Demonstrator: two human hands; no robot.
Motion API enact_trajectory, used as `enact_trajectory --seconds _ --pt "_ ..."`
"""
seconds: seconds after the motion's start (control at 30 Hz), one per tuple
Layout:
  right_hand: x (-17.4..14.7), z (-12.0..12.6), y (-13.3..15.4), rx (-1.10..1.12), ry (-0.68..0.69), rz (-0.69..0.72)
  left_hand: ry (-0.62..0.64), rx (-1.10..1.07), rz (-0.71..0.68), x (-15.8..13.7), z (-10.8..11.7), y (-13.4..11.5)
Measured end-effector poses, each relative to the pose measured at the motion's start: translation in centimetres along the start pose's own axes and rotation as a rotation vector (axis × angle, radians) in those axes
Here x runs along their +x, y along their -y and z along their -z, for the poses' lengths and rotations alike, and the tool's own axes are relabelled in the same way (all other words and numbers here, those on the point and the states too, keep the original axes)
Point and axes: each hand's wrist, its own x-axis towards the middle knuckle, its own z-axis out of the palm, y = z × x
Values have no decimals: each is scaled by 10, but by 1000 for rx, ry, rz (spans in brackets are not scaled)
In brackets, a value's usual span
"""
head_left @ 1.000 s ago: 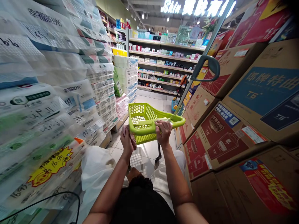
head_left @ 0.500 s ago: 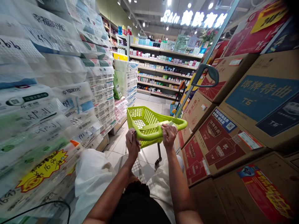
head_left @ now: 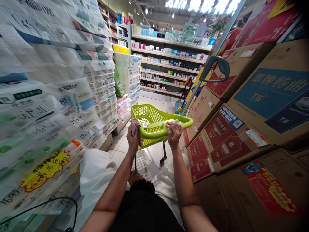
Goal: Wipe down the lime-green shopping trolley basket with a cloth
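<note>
A lime-green plastic shopping cart stands in front of me, its basket walls pierced like a lattice. A rounded handle of the same green runs along its near side. My right hand is closed over the right part of this handle, thumb underneath. At the handle's left corner is my left hand, its fingers curled against the green plastic and slightly blurred. Through the lattice I see pale floor; no goods show in the basket. A dark leg with a caster shows below the cart.
Stacked tissue packs line the left side closely. Printed cardboard cartons are piled on the right. A grey pole handle slants up beside the cartons. Shelves of small boxed goods cross the far end of the tiled aisle.
The view has tilted down slightly, so the shelves and sign sit higher. My left hand has shifted a little up and left at the handle's corner. My right hand keeps its hold.
</note>
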Motion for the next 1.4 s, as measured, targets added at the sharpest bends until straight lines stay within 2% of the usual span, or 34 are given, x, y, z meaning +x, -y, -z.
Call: enact_trajectory --seconds 0.07,0.13,0.2,0.23,0.33,0.4,0.43,0.5,0.6,0.63,0.77,0.8,0.87,0.97,1.03,1.13,1.27,1.4 --pt "0 0 -1 -12 12 -9 49 51 -77 7 -2 -13" --pt "-1 0 -3 -13 14 -10 87 87 -20 11 -3 -24" --pt "-2 -1 -5 -12 10 -5 112 103 64 4 -2 -33" --pt "-2 -1 -6 -16 11 -4 128 109 60 -2 -2 -36" --pt "-2 -1 -5 -29 13 -16 252 158 -168 -21 -3 -44" --pt "-1 0 -3 -28 9 -26 376 208 -325 -26 -4 -49" --pt "-1 1 -2 -28 8 -29 422 222 -362 -25 -4 -50" --pt "0 0 0 -30 17 -26 415 218 -345 -19 -5 -54" --pt "1 -4 2 -36 28 -14 253 217 -215 -12 -3 -59" --pt "1 -5 3 -38 28 -13 246 241 -199 -12 -3 -62" --pt "2 -8 4 -34 25 -19 482 453 -331 -14 -4 -70" --pt "2 -8 5 -24 25 -18 492 510 -360 -13 -4 -71" --pt "2 -8 6 0 26 -12 398 596 -382 -8 -4 -70" --pt "2 -11 9 16 41 2 241 664 -370 4 -3 -69" --pt "1 -16 10 -1 45 -2 202 693 -345 15 -2 -71" --pt "1 -23 12 -26 43 -27 258 766 -251 34 -1 -77" --pt "1 -28 15 -35 61 -18 442 926 -145 74 -4 -78" --pt "0 -24 18 -48 83 5 440 913 -44 120 -7 -61"
